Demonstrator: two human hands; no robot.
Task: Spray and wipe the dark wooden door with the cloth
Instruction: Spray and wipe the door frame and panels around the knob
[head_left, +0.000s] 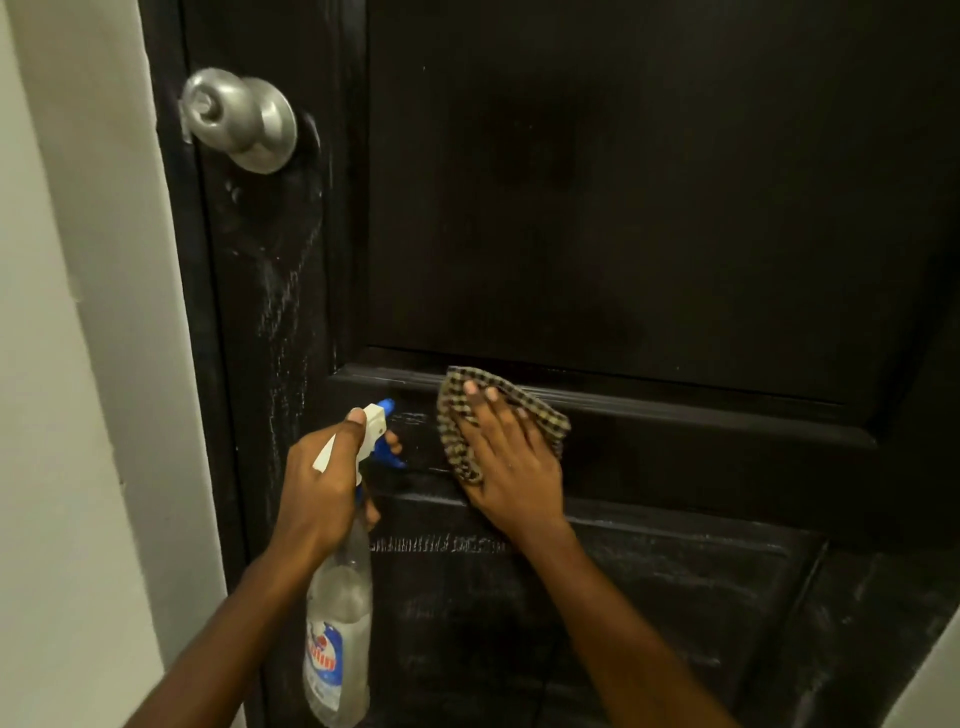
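Nearest, the left hand grips the neck of a clear spray bottle, a finger on its blue trigger and the nozzle aimed at the door. Just right, the right hand lies flat with straight fingers, pressing a checked cloth against the door's middle rail. Farther up left sits a silver knob, with a pale wall at the left.

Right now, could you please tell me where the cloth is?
In the head view, the checked cloth is pressed flat under the right hand on the middle rail of the door, just right of the spray bottle.
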